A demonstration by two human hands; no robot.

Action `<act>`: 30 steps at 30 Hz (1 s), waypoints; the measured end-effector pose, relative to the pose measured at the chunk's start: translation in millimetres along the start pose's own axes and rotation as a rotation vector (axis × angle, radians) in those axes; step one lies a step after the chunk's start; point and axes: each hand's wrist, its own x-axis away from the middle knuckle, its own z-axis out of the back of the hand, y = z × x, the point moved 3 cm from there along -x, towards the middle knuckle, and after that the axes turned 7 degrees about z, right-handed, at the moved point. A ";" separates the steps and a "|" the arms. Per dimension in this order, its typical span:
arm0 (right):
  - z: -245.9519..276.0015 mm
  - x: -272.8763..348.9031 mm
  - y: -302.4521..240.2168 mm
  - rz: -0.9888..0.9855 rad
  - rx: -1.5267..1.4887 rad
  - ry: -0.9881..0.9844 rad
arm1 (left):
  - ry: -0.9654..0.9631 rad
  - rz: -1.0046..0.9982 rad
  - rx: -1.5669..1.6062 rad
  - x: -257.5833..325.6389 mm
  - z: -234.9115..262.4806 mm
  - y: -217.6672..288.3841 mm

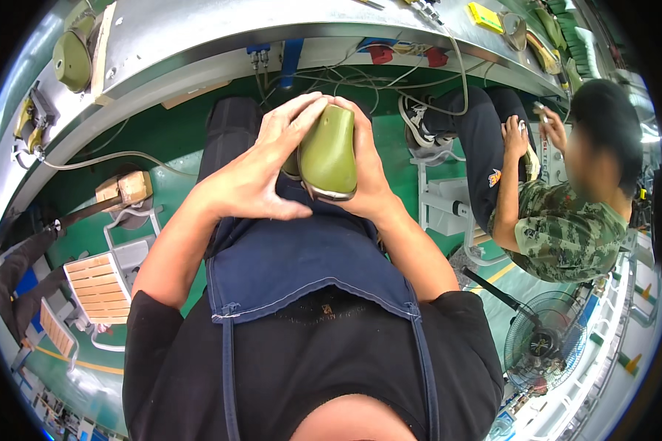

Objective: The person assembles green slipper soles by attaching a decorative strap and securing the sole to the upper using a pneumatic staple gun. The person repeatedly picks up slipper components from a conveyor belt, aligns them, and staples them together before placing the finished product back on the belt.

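An olive-green shoe last, smooth and rounded, is held above my lap with its wider end toward me. A thin dark and pale edge runs along that end. My right hand wraps round its right side and bears it. On the other side my left hand is spread, its fingertips touching the far end of the last and its thumb stretched out apart from it. A bit of another green surface shows between my left palm and the last; what it belongs to is mostly hidden.
Ahead runs a metal workbench with another green last at its left and a yellow box at its right. Cables hang below. A person sits to my right, near a floor fan. A slatted chair stands left.
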 end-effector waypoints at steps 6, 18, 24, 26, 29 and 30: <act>3.8 -3.1 -3.0 0.299 0.262 0.046 | 0.054 -0.250 0.029 6.1 0.0 3.7; 4.4 3.3 -2.3 0.206 0.053 -0.021 | 0.112 -0.328 -0.005 -11.9 1.9 15.1; -6.1 -11.5 -12.4 0.159 0.039 -0.089 | 0.227 -0.353 -0.112 -9.7 16.1 32.2; -13.1 -18.4 -17.2 0.079 0.056 -0.112 | 0.298 -0.324 -0.237 -7.0 25.3 35.4; -22.1 -22.0 -28.5 -0.225 -0.112 -0.075 | 0.346 -0.314 -0.207 1.3 39.4 41.8; -23.1 -26.5 -36.4 -0.274 -0.136 -0.073 | 0.355 -0.308 -0.198 4.4 45.7 47.7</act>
